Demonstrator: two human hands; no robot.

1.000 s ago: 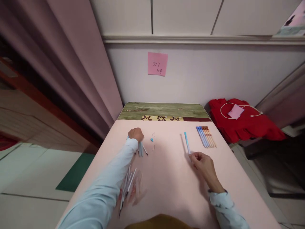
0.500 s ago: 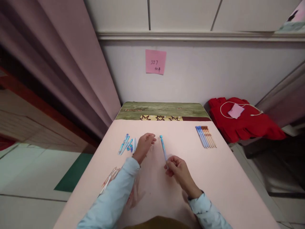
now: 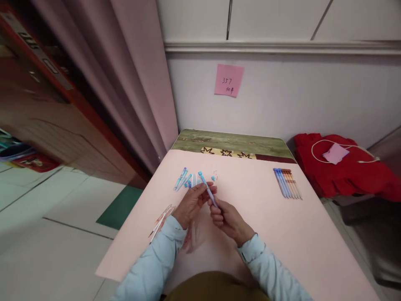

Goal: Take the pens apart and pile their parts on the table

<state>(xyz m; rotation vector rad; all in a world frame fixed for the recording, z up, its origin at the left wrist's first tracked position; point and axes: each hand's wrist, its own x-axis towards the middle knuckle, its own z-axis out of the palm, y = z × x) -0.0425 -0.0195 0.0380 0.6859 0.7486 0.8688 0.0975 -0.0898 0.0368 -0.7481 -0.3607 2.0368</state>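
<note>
A blue pen (image 3: 204,182) with a bright blue top is held tilted over the middle of the table. My right hand (image 3: 230,219) is closed round its lower end. My left hand (image 3: 191,204) has thumb and fingers closed about the barrel, higher up. Behind my left hand lie several patterned blue pen barrels (image 3: 181,179) and small blue caps (image 3: 187,184), with whitish tubes beside them. A small blue piece (image 3: 213,178) lies just beyond the pen. Thin refills (image 3: 159,221) are heaped by my left forearm, which partly covers them.
At the right of the pink-covered table (image 3: 269,242), several blue and brown-topped pens (image 3: 286,184) lie in a row. Clear reddish plastic pieces (image 3: 191,240) are near the front. A red cloth (image 3: 313,167) with a white cable is beyond the right edge. A pink note (image 3: 229,80) hangs on the wall.
My left hand has come down and right to the pen and closed on its barrel. Before, only my right hand held the pen. The view has turned left.
</note>
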